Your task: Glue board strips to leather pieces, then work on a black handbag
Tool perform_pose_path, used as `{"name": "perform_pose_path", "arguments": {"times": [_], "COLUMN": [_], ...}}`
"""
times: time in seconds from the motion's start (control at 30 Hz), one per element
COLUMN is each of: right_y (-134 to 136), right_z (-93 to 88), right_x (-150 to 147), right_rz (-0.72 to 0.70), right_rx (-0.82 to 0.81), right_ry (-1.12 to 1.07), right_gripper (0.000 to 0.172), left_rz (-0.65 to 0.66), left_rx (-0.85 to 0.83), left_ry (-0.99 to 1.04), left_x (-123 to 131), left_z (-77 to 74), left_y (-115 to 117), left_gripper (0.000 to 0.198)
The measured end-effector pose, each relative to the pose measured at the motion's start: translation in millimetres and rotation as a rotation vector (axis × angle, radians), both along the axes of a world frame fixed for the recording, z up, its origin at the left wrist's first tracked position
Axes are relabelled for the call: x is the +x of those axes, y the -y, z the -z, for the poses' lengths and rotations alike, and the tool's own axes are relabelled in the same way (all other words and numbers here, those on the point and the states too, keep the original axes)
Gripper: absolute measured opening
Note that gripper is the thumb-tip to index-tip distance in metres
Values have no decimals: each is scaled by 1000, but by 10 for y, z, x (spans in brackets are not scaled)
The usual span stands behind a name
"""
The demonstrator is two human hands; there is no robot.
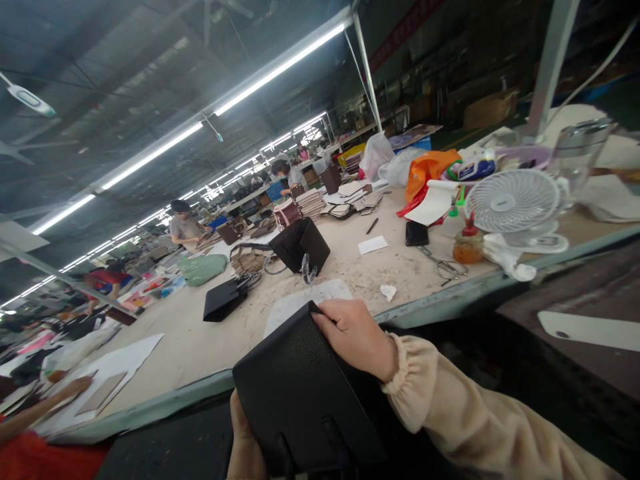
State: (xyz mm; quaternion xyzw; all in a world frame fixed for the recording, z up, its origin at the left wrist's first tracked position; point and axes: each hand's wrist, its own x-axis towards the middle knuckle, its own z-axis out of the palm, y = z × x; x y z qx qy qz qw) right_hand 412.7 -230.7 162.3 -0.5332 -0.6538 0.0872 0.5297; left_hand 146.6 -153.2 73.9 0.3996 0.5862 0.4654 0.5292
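Observation:
In front of me I hold a black leather handbag (295,380), tilted, with its two dark handles hanging toward the bottom of the view. My right hand (353,337) is closed on its upper right corner, thumb and fingers pinching the edge. At the lower left, my left hand (244,433) grips the bag's side, its fingers mostly hidden behind the leather. Beyond it on the table stands another black bag (313,243), with a clear-wrapped handle. A smaller black bag (223,299) lies to its left.
The long worktable (200,353) carries stacked leather pieces (310,202), scissors (447,268), a black phone-like item (416,233), a glue bottle (469,243) and a white fan (515,203). At the left edge, a co-worker's hand (75,387) rests by white sheets. More people work farther back.

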Motion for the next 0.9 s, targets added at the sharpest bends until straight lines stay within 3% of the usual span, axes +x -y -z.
{"name": "perform_pose_path", "arguments": {"times": [0.23,0.43,0.53,0.63,0.77,0.9], "right_y": [-57,-72,-38,-47,-112,-152], "right_z": [82,158,242,340,392,362], "right_x": [51,196,199,169,141,137], "right_rz": [13,-215,-265,-214,-142,-33], "right_rx": [-21,-45,-91,-151,-169,-137], "right_ry": [-43,-171,-243,-297,-286,-178], "right_gripper": [37,22,28,25,21,32], "left_rz": [-142,-236,-293,-329,-258,-217], "left_rx": [-73,-195,-187,-178,-136,-145], "left_ry": [151,269,236,208,241,280], "left_x": [243,304,280,262,258,272], "left_z": [-101,-106,-82,-56,-28,-10], "left_y": [105,124,104,69,24,8], "left_gripper": [16,15,19,22,23,24]}}
